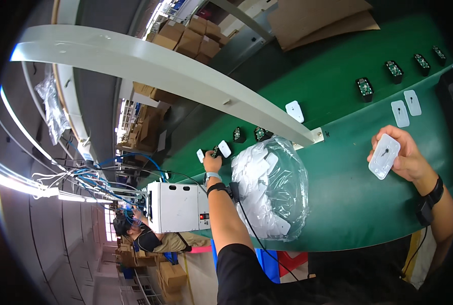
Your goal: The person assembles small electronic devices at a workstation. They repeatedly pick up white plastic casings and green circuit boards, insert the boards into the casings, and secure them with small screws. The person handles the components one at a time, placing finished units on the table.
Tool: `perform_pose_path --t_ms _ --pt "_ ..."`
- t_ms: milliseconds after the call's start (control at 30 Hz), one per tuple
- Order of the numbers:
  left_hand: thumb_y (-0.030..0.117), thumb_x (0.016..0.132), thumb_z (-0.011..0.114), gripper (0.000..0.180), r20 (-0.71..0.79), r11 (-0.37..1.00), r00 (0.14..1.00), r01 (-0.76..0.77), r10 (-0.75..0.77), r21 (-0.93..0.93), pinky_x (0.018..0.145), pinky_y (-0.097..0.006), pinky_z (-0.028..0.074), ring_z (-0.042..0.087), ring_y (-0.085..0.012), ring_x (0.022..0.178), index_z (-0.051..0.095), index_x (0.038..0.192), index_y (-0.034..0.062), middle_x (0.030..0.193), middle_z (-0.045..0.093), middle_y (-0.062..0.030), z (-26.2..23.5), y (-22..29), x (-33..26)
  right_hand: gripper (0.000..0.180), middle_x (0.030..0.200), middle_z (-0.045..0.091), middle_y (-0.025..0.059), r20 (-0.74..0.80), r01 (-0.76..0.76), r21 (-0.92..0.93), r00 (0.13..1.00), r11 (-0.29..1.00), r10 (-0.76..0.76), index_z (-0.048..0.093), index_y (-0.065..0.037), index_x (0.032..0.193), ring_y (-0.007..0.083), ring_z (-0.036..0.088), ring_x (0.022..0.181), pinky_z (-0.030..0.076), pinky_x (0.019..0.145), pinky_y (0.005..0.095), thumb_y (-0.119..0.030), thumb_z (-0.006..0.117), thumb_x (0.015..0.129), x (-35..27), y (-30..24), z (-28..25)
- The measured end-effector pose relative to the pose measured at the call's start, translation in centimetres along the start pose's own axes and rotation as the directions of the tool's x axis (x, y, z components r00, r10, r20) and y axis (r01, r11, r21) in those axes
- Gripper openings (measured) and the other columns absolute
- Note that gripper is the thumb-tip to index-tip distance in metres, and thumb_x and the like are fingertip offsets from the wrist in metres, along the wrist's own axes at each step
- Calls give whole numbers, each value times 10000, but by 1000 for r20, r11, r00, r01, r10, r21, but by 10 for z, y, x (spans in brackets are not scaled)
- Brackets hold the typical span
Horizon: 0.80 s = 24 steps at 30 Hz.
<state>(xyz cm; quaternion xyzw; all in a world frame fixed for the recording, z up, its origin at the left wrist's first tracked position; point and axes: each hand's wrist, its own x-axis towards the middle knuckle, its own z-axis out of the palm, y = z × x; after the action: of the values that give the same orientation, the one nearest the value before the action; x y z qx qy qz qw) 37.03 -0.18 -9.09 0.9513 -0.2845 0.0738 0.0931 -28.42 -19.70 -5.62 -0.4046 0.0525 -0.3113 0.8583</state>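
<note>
My right hand point(411, 156) grips a white plastic cover point(384, 157) with rounded corners and a small dark part in its middle. Two similar covers point(400, 113) lie on the green bench beyond that hand. Stretched out to the far left, my left hand point(213, 162) has its fingers closed at a small black case point(217, 151), partly hidden by them. White covers point(224, 148) lie on both sides of it. Between my arms rests a clear plastic bag point(292, 188) full of white covers.
Open black cases with green circuit boards point(364, 89) stand in a row along the green belt point(323, 99). A slanting white metal post point(186, 76) crosses the bench. Left of my left arm stands a white machine point(174, 207), with another person point(150, 239) beyond it. Cardboard point(323, 20) lies far back.
</note>
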Motion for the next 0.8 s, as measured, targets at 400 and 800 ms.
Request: perform_pose_path --t_ms 400,800 --pt "83 916 706 433 -284 464 955 -288 81 -837 778 -257 517 627 -140 880 482 1276 -2 1018 640 -93 -138 97 -128 626 1144 621 95 -16 28 64 999 998 -28 511 15 1305 261 672 1068 537 940 389 -237 822 823 -6 -8 3" --pt "10 879 653 494 329 -62 771 429 545 -901 992 -392 492 627 -222 1094 513 1346 -67 1194 635 -129 -125 297 -352 461 1171 661 116 16 -61 -46 998 997 62 537 25 1312 182 677 1033 538 929 312 -36 719 893 -6 0 18"
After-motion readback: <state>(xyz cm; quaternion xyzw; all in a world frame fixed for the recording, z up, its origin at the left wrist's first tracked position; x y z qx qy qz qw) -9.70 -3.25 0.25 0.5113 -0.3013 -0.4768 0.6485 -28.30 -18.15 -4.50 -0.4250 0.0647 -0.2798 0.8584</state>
